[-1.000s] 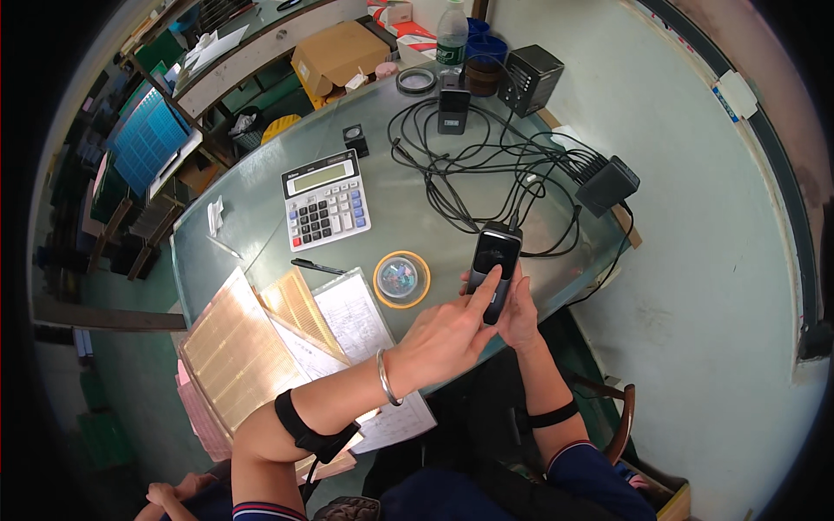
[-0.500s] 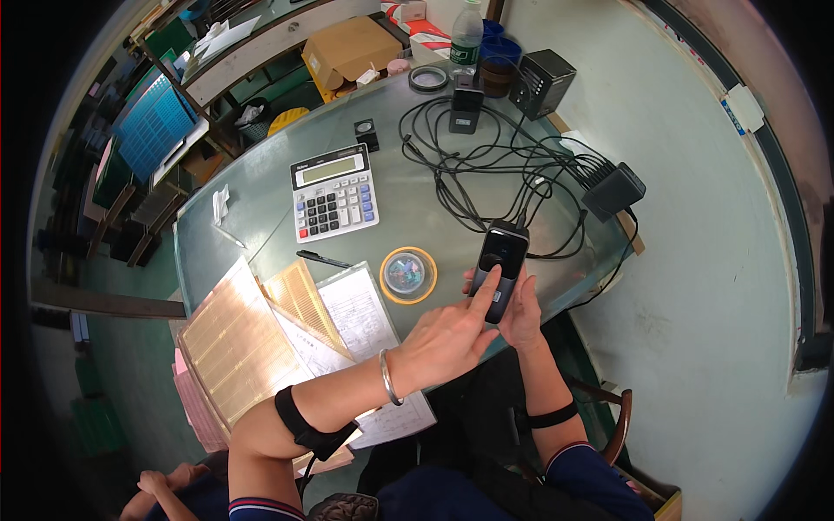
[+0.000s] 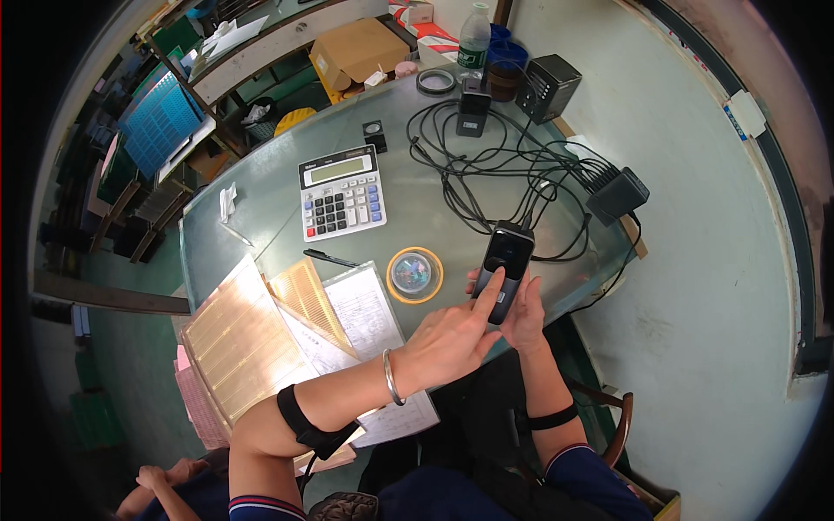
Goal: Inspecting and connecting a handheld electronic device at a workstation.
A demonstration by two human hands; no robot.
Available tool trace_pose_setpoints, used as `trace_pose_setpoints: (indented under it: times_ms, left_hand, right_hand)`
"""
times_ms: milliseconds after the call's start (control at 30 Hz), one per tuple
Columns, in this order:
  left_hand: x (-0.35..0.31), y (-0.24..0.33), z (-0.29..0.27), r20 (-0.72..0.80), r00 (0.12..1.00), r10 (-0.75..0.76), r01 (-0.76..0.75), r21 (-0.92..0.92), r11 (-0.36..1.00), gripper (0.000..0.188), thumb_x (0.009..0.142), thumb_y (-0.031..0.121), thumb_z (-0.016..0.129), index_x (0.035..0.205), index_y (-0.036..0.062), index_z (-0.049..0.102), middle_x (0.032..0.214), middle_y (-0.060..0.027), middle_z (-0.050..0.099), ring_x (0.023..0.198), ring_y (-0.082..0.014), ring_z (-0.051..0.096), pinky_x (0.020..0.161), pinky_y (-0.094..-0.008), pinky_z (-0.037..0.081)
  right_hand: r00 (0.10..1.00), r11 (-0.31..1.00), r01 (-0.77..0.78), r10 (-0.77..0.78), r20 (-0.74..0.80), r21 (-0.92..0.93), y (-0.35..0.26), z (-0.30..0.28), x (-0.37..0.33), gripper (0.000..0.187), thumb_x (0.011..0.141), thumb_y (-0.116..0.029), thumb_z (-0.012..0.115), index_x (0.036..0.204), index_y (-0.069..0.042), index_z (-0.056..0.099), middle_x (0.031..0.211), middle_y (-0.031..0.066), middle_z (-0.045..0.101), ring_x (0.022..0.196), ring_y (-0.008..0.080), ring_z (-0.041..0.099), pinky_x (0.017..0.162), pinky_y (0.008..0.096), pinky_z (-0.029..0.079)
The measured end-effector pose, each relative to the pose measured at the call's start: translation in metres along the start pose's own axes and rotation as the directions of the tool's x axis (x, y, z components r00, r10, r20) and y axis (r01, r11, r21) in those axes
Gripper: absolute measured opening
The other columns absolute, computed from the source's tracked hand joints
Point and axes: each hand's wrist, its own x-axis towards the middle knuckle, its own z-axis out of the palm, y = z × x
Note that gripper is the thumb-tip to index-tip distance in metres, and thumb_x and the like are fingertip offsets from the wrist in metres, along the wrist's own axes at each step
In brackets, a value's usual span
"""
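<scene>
My right hand holds a slim black action camera from below and along its side, with the fingers partly hidden behind it. A cable runs from the camera's far end. My left hand reaches across from the left, its index finger stretched out and its tip on the camera's front, below the dark screen. The other left fingers are loosely bent and hold nothing. A round clear container with small shiny bits sits in an orange-yellow ring left of the camera.
Tangled black cables lead to a charger block. Another black device, a black box and a bottle stand behind. Leftward lie a calculator, a pen, papers and gold sheets. A person's hands show lower left.
The view has shifted slightly, so the tabletop things appear a little further right. Both hands keep nearly the same pose, with the left index finger still on the action camera.
</scene>
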Motion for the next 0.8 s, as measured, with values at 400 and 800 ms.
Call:
trace_pose_setpoints:
  times_ms: [400, 800]
  left_hand:
    - [0.007, -0.007, 0.013, -0.354, 0.93, -0.101, 0.131, 0.063, 0.989, 0.088, 0.062, 0.036, 0.082, 0.124, -0.0067, 0.037, 0.105, -0.0247, 0.056, 0.089, -0.0375, 0.061, 0.07, -0.0405, 0.051]
    - [0.039, -0.017, 0.028, -0.389, 0.921, -0.006, 0.042, 0.082, 0.996, 0.046, 0.064, 0.02, 0.071, 0.095, 0.0003, 0.044, 0.088, -0.0183, 0.054, 0.079, -0.0376, 0.06, 0.064, -0.0445, 0.051]
  right_hand:
    - [0.999, 0.984, -0.019, 0.011, 0.043, 0.177, -0.006, 0.016, -0.012, 0.082, 0.086, -0.069, 0.036, 0.142, -0.013, 0.017, 0.138, 0.0119, 0.037, 0.126, 0.0275, 0.041, 0.104, 0.0452, 0.035]
    - [0.983, 0.942, -0.115, 0.062, -0.173, -0.316, -0.076, -0.006, -0.006, 0.052, 0.084, -0.027, 0.066, 0.128, -0.005, 0.047, 0.119, 0.0056, 0.054, 0.106, 0.0159, 0.055, 0.082, 0.0329, 0.049]
